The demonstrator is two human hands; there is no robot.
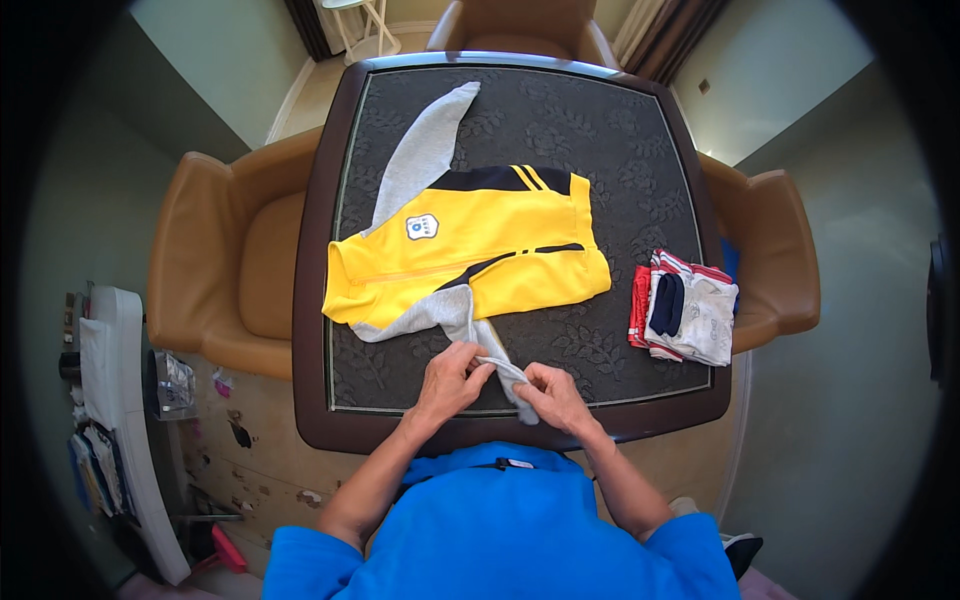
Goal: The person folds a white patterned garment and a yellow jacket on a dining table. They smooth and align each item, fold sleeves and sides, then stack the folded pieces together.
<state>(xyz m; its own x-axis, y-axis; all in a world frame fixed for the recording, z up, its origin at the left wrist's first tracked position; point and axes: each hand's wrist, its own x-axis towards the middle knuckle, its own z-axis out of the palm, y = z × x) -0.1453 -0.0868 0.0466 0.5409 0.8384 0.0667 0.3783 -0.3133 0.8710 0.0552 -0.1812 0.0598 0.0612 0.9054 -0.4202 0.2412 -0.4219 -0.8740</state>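
A yellow, grey and black zip-up jacket (495, 225) lies spread on the dark table, its collar towards the left and its hem towards the right. One grey sleeve (424, 146) stretches out towards the far edge. The other grey sleeve (491, 341) comes towards me and looks twisted near its cuff. My left hand (454, 379) pinches this near sleeve between thumb and fingers. Close to the cuff end, my right hand (551, 397) grips the same sleeve. The cuff hangs over the table's near edge.
Folded clothes (694, 315) with a small dark blue item (667, 304) on top are stacked at the table's (322, 427) right edge. Tan armchairs stand left (247, 255), right (780, 262) and beyond (517, 26). A white ironing board (124, 375) is at far left.
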